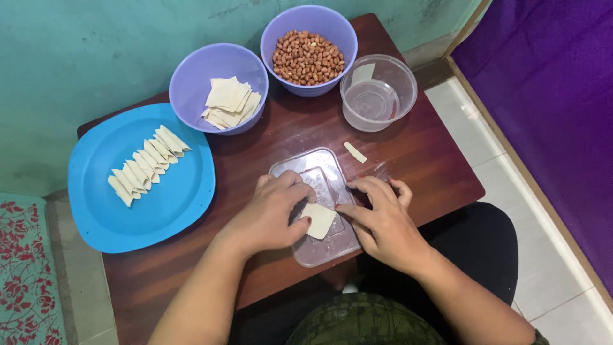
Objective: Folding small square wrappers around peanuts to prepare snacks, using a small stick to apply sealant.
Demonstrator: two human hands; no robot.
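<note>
A small square dough wrapper (318,220) lies on a clear plastic lid (322,174) on a dark wooden table (287,137). My left hand (268,214) pinches the wrapper's left edge with thumb and fingers. My right hand (382,220) touches its right corner with the index fingertip. A blue plate (172,204) on the left holds a row of several folded wrappers (147,163).
A purple bowl (191,80) holds flat wrappers (230,102). Another purple bowl (335,25) holds peanuts (308,57). A clear container (383,96) with a little water stands at the right. A dough strip (355,152) lies on the table. Green wall behind, tiled floor right.
</note>
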